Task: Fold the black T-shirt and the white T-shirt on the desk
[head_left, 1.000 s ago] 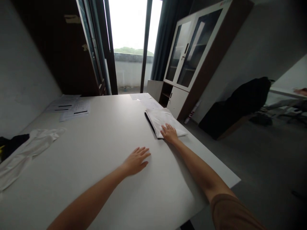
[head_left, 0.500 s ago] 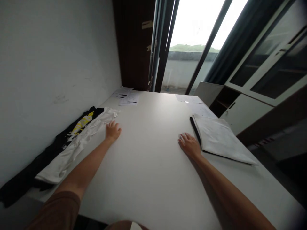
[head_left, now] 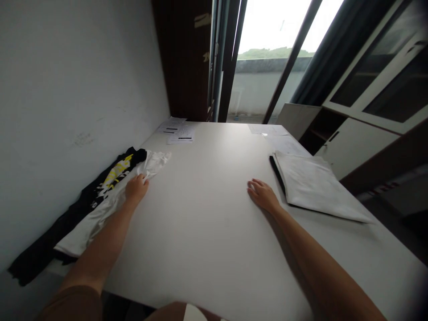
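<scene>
On the left side of the table lies a rumpled white cloth (head_left: 80, 232), beside a black garment with a yellow and white print (head_left: 75, 209) along the wall. My left hand (head_left: 136, 188) is closed on the white cloth near its far end, with the fingertips pinching a fold. Palm down on the white tabletop (head_left: 200, 214), my right hand (head_left: 262, 195) has its fingers stretched out and holds nothing. Just to the right of it is a flat folded white cloth (head_left: 314, 185) with a black layer under its left edge.
Printed papers (head_left: 180, 133) lie at the far left corner of the table, and more sheets (head_left: 281, 140) at the far right. Beyond stand a dark wooden cabinet (head_left: 183, 62), a glass door and a white cabinet (head_left: 364, 147) on the right.
My left hand has moved left and nearer, from the bare tabletop onto the white cloth, and has closed on it. My right hand has hardly moved. The view has shifted slightly.
</scene>
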Demonstrator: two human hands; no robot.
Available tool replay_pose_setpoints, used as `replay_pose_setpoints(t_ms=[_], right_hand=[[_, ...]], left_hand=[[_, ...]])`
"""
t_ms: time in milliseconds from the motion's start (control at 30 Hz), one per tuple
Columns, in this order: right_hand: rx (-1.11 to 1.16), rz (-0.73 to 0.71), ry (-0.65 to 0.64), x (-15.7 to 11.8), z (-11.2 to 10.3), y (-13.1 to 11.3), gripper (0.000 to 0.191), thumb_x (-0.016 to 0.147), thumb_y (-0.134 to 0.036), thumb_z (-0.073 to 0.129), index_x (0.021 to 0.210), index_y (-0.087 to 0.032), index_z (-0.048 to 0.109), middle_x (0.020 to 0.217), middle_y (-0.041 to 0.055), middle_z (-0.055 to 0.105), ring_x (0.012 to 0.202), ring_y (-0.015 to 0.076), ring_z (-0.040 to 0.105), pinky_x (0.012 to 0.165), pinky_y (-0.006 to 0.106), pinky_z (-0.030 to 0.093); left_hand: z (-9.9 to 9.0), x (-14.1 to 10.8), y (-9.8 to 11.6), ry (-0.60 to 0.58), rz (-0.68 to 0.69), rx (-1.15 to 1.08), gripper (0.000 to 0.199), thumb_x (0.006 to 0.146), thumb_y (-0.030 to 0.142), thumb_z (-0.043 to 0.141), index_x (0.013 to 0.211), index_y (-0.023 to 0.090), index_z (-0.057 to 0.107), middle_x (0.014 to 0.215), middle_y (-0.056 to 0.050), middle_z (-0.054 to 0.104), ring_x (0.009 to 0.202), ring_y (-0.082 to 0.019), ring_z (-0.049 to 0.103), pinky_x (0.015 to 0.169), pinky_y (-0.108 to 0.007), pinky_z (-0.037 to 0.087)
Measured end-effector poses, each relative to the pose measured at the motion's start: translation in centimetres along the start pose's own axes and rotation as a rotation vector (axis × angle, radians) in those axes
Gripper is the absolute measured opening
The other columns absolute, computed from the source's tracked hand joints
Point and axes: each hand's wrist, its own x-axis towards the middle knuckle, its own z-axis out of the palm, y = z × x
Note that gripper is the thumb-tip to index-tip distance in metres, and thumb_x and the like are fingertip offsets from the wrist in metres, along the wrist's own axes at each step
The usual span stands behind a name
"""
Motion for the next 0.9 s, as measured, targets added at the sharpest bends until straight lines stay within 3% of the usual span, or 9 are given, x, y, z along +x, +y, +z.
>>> replay_pose_setpoints(t_ms=[100,233,300,367,433,500,567,667,900], right_hand=[[-0.016,0.021,0.008,0.2,0.1,-1.0,0.042,0.099,-0.041,0.047,0.132,-0.021,0.065,0.144,0.0125,0.058,0.134,0.0306,0.052,0.114,0.047,0.039],[0.008,-0.027,-0.023,0.3,0.4,-2.5,0.044,0.1,-0.042,0.047,0.135,-0.022,0.064,0.146,0.012,0.056,0.136,0.0305,0.05,0.115,0.047,0.038],[0.028,-0.049,-0.034,0.1,0.3,-2.7,0.044,0.099,-0.042,0.047,0.136,-0.024,0.063,0.147,0.0111,0.056,0.137,0.0301,0.049,0.116,0.047,0.038],[0.051,-0.062,-0.035,-0.1,0.1,-2.5,0.044,0.1,-0.042,0.047,0.136,-0.024,0.064,0.147,0.0106,0.056,0.138,0.0295,0.049,0.116,0.047,0.038],[0.071,-0.076,-0.041,-0.2,-0.2,-2.3,0.044,0.1,-0.042,0.045,0.135,-0.023,0.064,0.146,0.0106,0.057,0.138,0.0291,0.049,0.116,0.046,0.039],[0.077,-0.086,-0.05,-0.3,-0.4,-2.2,0.044,0.1,-0.043,0.045,0.135,-0.023,0.064,0.146,0.0106,0.057,0.138,0.0288,0.048,0.116,0.046,0.039],[0.07,-0.088,-0.053,-0.4,-0.6,-2.3,0.045,0.1,-0.043,0.045,0.136,-0.023,0.063,0.147,0.011,0.056,0.139,0.0291,0.048,0.117,0.047,0.038],[0.063,-0.088,-0.065,-0.7,-0.7,-2.8,0.045,0.1,-0.042,0.047,0.138,-0.023,0.063,0.148,0.0114,0.055,0.139,0.0296,0.047,0.117,0.048,0.038],[0.146,-0.059,-0.022,-0.7,-1.2,-3.2,0.037,0.099,-0.038,0.049,0.125,-0.025,0.071,0.139,0.0078,0.063,0.133,0.0269,0.054,0.115,0.044,0.041]], left_hand=[[-0.3,-1.1,4.1,-0.027,0.097,-0.07,0.032,0.097,0.032,0.045,0.121,0.016,0.061,0.12,-0.014,0.066,0.113,-0.031,0.059,0.099,-0.04,0.043],[-0.6,-3.1,11.8,-0.058,0.276,-0.193,0.045,0.096,0.038,0.052,0.134,0.014,0.055,0.136,-0.017,0.059,0.129,-0.033,0.051,0.11,-0.044,0.037],[-1.0,-4.5,15.2,-0.074,0.443,-0.253,0.058,0.095,0.044,0.056,0.145,0.016,0.048,0.149,-0.016,0.051,0.139,-0.033,0.043,0.118,-0.047,0.028],[-1.5,-5.6,17.2,-0.051,0.621,-0.301,0.063,0.095,0.045,0.057,0.152,0.022,0.043,0.159,-0.01,0.042,0.148,-0.031,0.032,0.124,-0.048,0.017],[-2.1,-5.9,17.2,0.015,0.665,-0.332,0.057,0.096,0.042,0.056,0.15,0.026,0.046,0.161,-0.006,0.04,0.152,-0.03,0.026,0.127,-0.05,0.01],[-2.4,-5.5,15.3,0.085,0.551,-0.348,0.047,0.097,0.037,0.054,0.142,0.024,0.055,0.157,-0.008,0.045,0.149,-0.03,0.031,0.126,-0.052,0.01],[-2.3,-4.6,12.7,0.11,0.401,-0.354,0.039,0.097,0.033,0.051,0.131,0.019,0.063,0.148,-0.012,0.054,0.141,-0.031,0.041,0.124,-0.052,0.018],[-1.6,-3.5,9.8,0.073,0.298,-0.373,0.033,0.098,0.03,0.048,0.122,0.017,0.067,0.134,-0.012,0.063,0.127,-0.028,0.053,0.116,-0.046,0.033],[-1.0,-3.8,10.3,0.005,0.346,-0.381,0.031,0.099,0.032,0.047,0.119,0.02,0.068,0.124,-0.009,0.067,0.116,-0.026,0.058,0.108,-0.039,0.042]])
